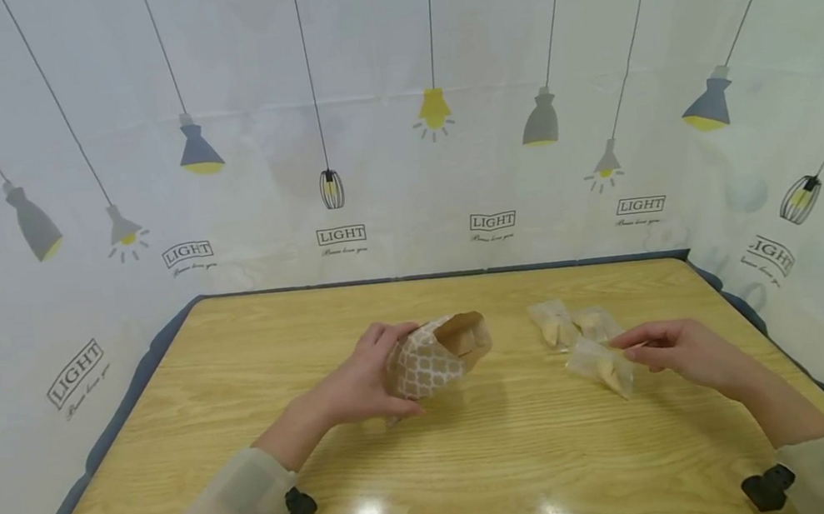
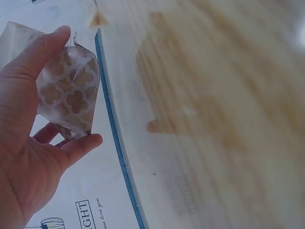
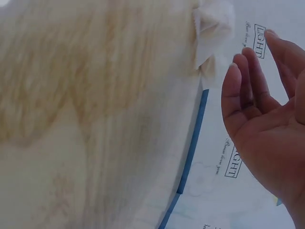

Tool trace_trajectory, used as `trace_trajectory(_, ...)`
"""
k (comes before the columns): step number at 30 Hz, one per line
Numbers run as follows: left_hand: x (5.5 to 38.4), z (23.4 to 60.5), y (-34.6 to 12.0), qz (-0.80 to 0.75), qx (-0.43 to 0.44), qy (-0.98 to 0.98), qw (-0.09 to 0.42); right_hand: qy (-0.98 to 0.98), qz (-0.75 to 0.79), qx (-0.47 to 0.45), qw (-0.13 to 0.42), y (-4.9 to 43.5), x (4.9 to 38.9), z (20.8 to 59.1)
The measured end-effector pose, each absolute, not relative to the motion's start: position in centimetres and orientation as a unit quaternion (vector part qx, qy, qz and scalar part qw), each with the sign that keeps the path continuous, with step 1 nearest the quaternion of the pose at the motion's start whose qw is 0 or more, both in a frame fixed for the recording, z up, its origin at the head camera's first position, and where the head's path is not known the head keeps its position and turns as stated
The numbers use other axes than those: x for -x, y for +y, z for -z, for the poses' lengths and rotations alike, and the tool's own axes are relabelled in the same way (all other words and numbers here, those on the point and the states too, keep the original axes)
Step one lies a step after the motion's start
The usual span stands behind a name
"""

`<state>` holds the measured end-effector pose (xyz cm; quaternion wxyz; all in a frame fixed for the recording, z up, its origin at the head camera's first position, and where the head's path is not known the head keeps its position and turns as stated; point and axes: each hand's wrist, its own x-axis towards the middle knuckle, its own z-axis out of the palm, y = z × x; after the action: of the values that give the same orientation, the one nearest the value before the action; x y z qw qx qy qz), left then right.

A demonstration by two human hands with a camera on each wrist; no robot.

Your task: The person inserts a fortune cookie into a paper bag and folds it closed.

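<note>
My left hand (image 1: pixel 364 375) holds a brown paper bag (image 1: pixel 423 365) with a white lattice print, thumb on one side and fingers on the other. The bag is tilted, its open mouth facing right. In the left wrist view the bag (image 2: pixel 71 93) shows between thumb and fingers. On the right of the table lie three clear packets, each with a pale folded piece like a fortune cookie: one at the back (image 1: pixel 553 326), one beside it (image 1: pixel 597 323), one in front (image 1: pixel 604 366). My right hand (image 1: pixel 686 354) has its fingertips at the front packet; in the right wrist view thumb and fingers stand apart.
The wooden table (image 1: pixel 478 459) has a dark blue edge (image 1: pixel 354 283) along its back and sides. A pale curtain (image 1: pixel 376 60) printed with hanging lamps surrounds it. Each wrist carries a small black device, the left one (image 1: pixel 300 508) and the right one (image 1: pixel 768 489).
</note>
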<state>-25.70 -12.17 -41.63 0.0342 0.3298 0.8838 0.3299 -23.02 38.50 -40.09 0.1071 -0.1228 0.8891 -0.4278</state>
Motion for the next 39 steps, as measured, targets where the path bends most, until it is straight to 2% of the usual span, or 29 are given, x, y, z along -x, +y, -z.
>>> trace_trajectory(6,25.7,41.7,-12.2,-0.335,-0.329,0.882,0.036,0.881,0.434,0.129,0.137,39.0,23.8,41.1)
trace_trajectory(14,25.6,41.6,-12.2,-0.335,-0.331,0.881,0.039,0.89,0.408,0.147,0.144,38.7,24.7,41.8)
trace_trajectory(29,25.8,41.6,-11.9,-0.336,-0.33,0.881,0.044,0.907,0.369,0.131,0.154,37.6,24.7,42.0)
trace_trajectory(39,25.6,41.7,-12.0,-0.333,-0.333,0.881,0.042,0.887,0.399,0.142,0.184,36.7,24.3,42.1)
